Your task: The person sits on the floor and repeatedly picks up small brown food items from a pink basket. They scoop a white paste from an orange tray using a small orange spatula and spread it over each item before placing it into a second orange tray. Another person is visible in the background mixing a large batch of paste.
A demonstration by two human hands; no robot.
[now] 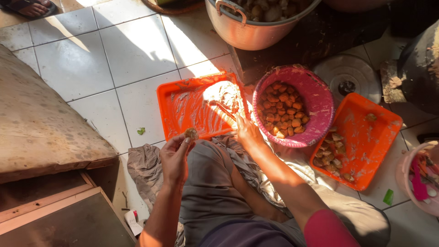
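My left hand (175, 154) is raised over my knee and holds a small stuffed brown food piece (191, 133) between its fingertips. My right hand (247, 131) reaches forward to the near right corner of an orange tray (176, 114) smeared with pale paste (226, 97); its fingers touch the tray's edge, and whether they grip anything I cannot tell. A pink bowl (320, 98) full of brown fried pieces (283, 110) stands just right of that hand.
A second orange tray (375, 137) with several pieces lies at the right. A large metal pot (249, 32) stands at the back, a round lid (348, 77) behind the bowl, a pink tub (418, 178) at far right, a worn wooden board (41, 123) at left.
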